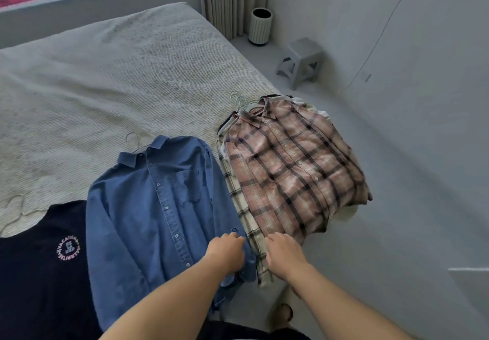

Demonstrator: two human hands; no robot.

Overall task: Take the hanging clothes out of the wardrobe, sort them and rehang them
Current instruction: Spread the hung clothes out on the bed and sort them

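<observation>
On the bed [105,74], a shirt [164,202] lies between a sweater [39,273] and a clothes pile [291,170].

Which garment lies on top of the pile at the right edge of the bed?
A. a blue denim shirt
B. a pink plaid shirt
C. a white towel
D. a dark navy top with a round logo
B: the pink plaid shirt tops the pile of hangered clothes, while the blue denim shirt lies flat beside it on the bed.

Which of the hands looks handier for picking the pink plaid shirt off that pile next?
Probably the right hand. It already rests at the lower hem of the pink plaid shirt. The left hand lies on the blue denim shirt beside the pile.
</observation>
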